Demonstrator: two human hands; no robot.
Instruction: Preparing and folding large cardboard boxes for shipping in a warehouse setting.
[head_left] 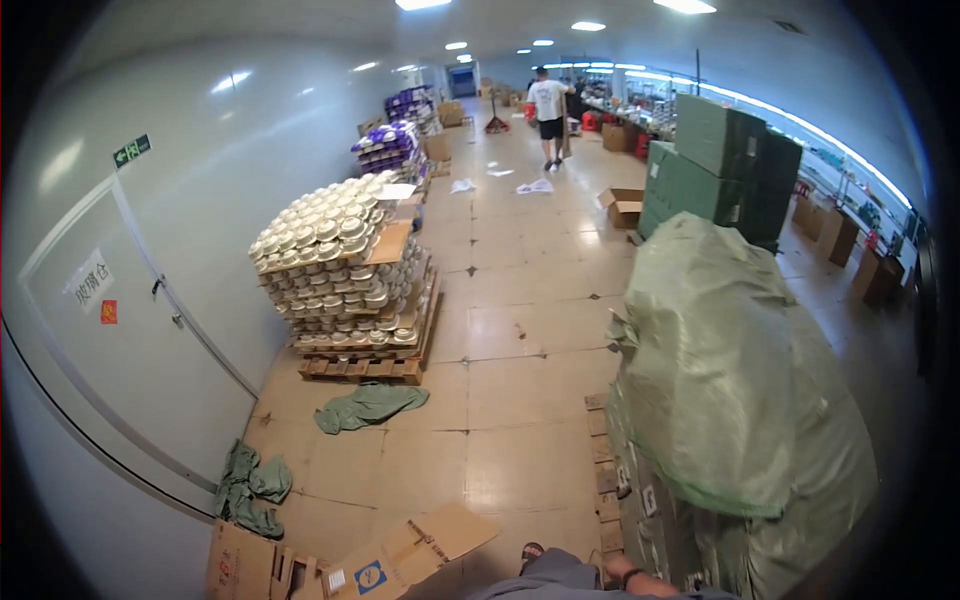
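My right hand, with a dark band at its wrist, shows at the lower edge beside my grey clothing. It is close to the wooden pallet under a stack wrapped in pale green woven plastic. The hand's fingers are too small and partly hidden to tell whether they grip anything. Out of view is my left hand. A brown cardboard flap with a blue round mark spreads near the bottom, left of my sandalled foot.
Stacked cream-coloured, bowl-like pieces stand on a pallet along the left wall. Green sacking lies before it. Green-wrapped boxes and an open carton are at right. Farther off, a person carries a board near a pallet jack.
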